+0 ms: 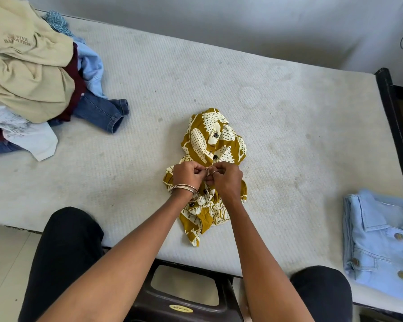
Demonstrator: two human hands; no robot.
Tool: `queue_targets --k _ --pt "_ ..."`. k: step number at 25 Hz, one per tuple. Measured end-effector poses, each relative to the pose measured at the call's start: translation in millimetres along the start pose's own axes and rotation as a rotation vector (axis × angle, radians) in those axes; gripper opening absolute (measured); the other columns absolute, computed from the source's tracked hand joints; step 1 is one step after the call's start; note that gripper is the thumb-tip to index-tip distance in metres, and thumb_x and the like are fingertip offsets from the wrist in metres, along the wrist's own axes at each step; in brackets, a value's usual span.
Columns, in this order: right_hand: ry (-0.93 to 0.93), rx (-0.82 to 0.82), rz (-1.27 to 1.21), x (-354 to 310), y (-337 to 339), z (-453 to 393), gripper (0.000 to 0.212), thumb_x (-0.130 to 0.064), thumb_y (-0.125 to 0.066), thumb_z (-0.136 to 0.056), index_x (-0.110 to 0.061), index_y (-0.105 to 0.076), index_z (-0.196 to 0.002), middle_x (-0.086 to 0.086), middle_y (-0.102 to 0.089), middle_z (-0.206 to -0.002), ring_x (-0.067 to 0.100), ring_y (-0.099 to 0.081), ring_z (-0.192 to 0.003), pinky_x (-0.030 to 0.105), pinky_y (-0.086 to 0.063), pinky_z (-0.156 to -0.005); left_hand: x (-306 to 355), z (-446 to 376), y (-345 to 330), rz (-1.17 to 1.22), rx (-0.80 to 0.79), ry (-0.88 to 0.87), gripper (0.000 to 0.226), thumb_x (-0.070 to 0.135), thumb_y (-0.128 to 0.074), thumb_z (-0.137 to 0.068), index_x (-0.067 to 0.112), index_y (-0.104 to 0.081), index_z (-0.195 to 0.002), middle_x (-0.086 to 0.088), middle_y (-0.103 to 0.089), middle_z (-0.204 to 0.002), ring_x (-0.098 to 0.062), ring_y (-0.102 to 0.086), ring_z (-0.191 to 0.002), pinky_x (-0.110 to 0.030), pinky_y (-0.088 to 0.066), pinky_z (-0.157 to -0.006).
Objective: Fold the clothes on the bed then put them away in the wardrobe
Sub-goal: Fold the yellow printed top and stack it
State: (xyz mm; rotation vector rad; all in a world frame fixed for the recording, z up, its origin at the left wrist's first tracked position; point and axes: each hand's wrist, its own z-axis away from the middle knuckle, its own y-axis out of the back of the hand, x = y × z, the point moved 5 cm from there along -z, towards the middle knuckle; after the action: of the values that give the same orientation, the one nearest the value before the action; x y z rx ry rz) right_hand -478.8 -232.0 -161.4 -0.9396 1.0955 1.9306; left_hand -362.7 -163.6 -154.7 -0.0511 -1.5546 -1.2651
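A small mustard-yellow shirt [213, 140] with a cream leaf print and dark buttons lies crumpled in the middle of the white mattress [277, 117]. My left hand [187, 174], bangles on its wrist, and my right hand [226, 180], a ring on one finger, meet over the shirt's button strip. Both pinch the fabric there with curled fingers. The shirt's lower part is partly hidden under my wrists. A folded light-blue denim jacket [382, 242] lies at the mattress's near right corner.
A heap of unfolded clothes [30, 73] fills the far left of the bed: a beige top, blue jeans, white and maroon pieces. A dark bed frame [396, 126] runs along the right edge. A dark plastic stool [184, 296] stands between my knees. The wall is behind.
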Motion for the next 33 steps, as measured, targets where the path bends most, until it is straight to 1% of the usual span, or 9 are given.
queue_targets --k 6,8,11,14,17,21,26,29,33 --pt "0.090 0.008 0.059 8 -1 2 0.014 -0.008 -0.067 -0.090 -0.007 -0.072 -0.102 0.003 -0.071 -0.088 0.015 -0.067 -0.080 0.029 -0.056 -0.068 -13 11 -8 0.755 -0.160 0.704 0.006 0.002 -0.069 -0.082 0.002 -0.072 -0.087 -0.013 -0.072 -0.078 -0.024 -0.069 -0.059 -0.035 -0.059 -0.056" --pt "0.091 -0.056 0.007 13 -3 2 0.015 -0.005 -0.066 -0.090 -0.005 -0.070 -0.104 0.006 -0.071 -0.085 0.018 -0.066 -0.076 0.035 -0.057 -0.067 -19 11 -10 0.735 -0.271 0.782 0.007 0.008 -0.063 -0.088 0.006 -0.070 -0.085 -0.009 -0.069 -0.071 -0.019 -0.062 -0.053 -0.031 -0.054 -0.054" --pt "0.031 -0.165 -0.060 23 -4 5 0.018 0.003 -0.063 -0.089 -0.005 -0.063 -0.104 0.008 -0.067 -0.078 0.022 -0.064 -0.067 0.038 -0.057 -0.063 -32 -1 -6 0.458 -0.185 0.643 0.021 0.023 -0.062 -0.090 0.009 -0.072 -0.077 -0.004 -0.070 -0.070 -0.021 -0.062 -0.059 -0.031 -0.053 -0.061" --pt "-0.054 -0.321 -0.080 34 -13 12 0.021 0.011 -0.059 -0.086 -0.006 -0.057 -0.098 0.010 -0.067 -0.075 0.021 -0.063 -0.061 0.035 -0.057 -0.058 -17 -17 6 0.103 0.068 0.146 0.012 0.021 -0.070 -0.085 0.010 -0.073 -0.087 -0.005 -0.073 -0.088 -0.021 -0.067 -0.078 -0.029 -0.054 -0.071" --pt "0.017 -0.393 0.093 37 -26 12 0.022 0.011 -0.061 -0.083 -0.010 -0.058 -0.086 0.008 -0.066 -0.072 0.026 -0.064 -0.062 0.045 -0.059 -0.064 4 -27 -11 -0.137 -0.111 -0.110 0.027 0.026 -0.074 -0.081 0.013 -0.068 -0.103 -0.006 -0.065 -0.105 -0.023 -0.063 -0.093 -0.034 -0.054 -0.079" --pt "0.147 -0.482 0.401 32 -30 9 0.026 0.010 -0.059 -0.076 -0.008 -0.070 -0.091 0.004 -0.068 -0.078 0.023 -0.066 -0.071 0.035 -0.058 -0.069 -23 -38 -31 -0.459 -0.258 0.070 0.052 0.032 -0.076 -0.079 0.008 -0.058 -0.121 -0.013 -0.061 -0.119 -0.031 -0.058 -0.111 -0.039 -0.049 -0.089" --pt "0.434 -0.121 0.385 -13 -13 -11 0.026 0.002 -0.058 -0.087 -0.006 -0.073 -0.106 0.009 -0.073 -0.102 0.019 -0.065 -0.089 0.025 -0.047 -0.075 -40 -37 -24 -0.016 -0.247 0.155 0.035 0.015 -0.082 -0.072 0.008 -0.074 -0.105 -0.009 -0.074 -0.100 -0.020 -0.068 -0.089 -0.021 -0.047 -0.080" --pt "0.527 -0.241 0.498 -22 -36 -27 0.044 0.010 -0.053 -0.080 -0.005 -0.067 -0.119 0.014 -0.067 -0.117 0.028 -0.058 -0.109 0.030 -0.046 -0.086 -41 -32 -22 0.114 -0.204 0.265 0.022 0.015 -0.078 -0.078 0.008 -0.075 -0.098 -0.007 -0.074 -0.093 -0.021 -0.068 -0.079 -0.028 -0.055 -0.076" --pt "0.496 -0.023 0.455 7 -21 -35 0.035 0.010 -0.059 -0.080 -0.006 -0.069 -0.110 0.010 -0.066 -0.113 0.025 -0.065 -0.092 0.029 -0.051 -0.071 -48 -28 -20 0.425 -0.102 0.498 0.013 0.008 -0.069 -0.087 -0.003 -0.073 -0.093 -0.010 -0.072 -0.075 -0.022 -0.069 -0.059 -0.035 -0.060 -0.057"
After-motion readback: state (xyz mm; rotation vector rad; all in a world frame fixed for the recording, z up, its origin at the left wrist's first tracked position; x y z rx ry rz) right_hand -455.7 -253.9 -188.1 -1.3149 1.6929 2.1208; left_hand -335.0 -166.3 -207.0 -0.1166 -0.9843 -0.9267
